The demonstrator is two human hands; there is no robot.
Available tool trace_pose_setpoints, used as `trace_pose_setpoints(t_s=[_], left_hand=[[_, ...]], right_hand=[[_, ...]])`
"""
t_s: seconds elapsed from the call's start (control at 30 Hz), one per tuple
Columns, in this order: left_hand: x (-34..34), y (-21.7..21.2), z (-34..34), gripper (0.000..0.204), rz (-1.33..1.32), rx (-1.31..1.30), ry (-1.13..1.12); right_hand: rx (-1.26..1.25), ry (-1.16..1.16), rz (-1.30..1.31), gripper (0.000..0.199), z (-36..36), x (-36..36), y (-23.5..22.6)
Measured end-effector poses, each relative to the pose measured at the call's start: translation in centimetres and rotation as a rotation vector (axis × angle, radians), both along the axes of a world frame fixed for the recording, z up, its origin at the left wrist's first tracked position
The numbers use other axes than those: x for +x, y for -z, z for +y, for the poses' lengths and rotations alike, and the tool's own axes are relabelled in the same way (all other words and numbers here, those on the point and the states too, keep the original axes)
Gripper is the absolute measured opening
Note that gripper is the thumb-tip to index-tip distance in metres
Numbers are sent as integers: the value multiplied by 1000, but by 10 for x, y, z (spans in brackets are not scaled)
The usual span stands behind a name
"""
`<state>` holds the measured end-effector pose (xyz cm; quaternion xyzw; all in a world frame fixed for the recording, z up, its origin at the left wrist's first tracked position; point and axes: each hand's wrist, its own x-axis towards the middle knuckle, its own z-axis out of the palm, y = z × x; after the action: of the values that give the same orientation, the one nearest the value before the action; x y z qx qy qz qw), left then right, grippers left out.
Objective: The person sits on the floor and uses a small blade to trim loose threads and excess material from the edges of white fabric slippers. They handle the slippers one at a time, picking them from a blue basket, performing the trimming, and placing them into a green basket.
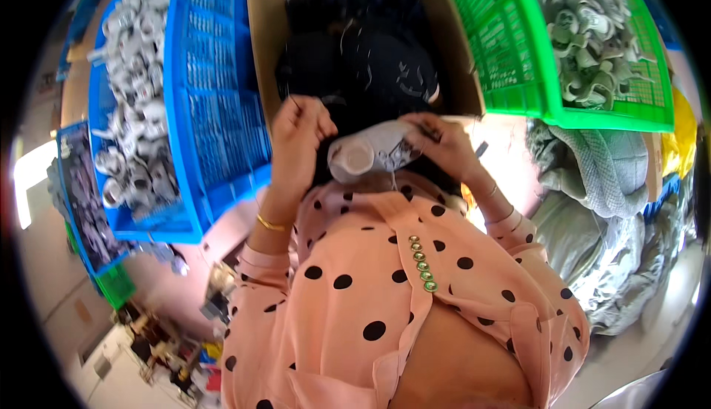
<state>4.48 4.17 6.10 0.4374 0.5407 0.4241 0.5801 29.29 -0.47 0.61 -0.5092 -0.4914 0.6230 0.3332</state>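
Note:
A grey-white piece that looks like a shoe upper [381, 147] hangs in front of my body, its round opening turned toward me. My right hand [449, 146] is closed on its right end, thumb and fingers pinching the edge. To the left and slightly above, my left hand [300, 124] is closed with fingertips pressed together, apart from the upper. Whatever those fingertips hold, if anything, is too small to make out. A small dark piece [482, 149] shows beside my right hand; its kind is unclear.
A blue crate [215, 75] full of similar grey uppers [141, 61] stands at left, and a green crate [511, 46] with more stands at right. Between them is a cardboard box [459, 46] with dark contents. Grey fabric and plastic-wrapped bundles [615, 253] lie at right.

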Motion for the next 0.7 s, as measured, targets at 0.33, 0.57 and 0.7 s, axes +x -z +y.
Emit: trace_pose_setpoints(t_s=[0.33, 0.57, 0.7], left_hand=[[-32, 0, -11, 36, 1052, 629, 175], [-36, 0, -35, 33, 710, 472, 467], [-32, 6, -38, 27, 794, 576, 460]], right_hand=[[15, -33, 33, 34, 2, -13, -6], [277, -87, -357, 36, 3, -16, -13], [481, -10, -617, 39, 2, -22, -24]])
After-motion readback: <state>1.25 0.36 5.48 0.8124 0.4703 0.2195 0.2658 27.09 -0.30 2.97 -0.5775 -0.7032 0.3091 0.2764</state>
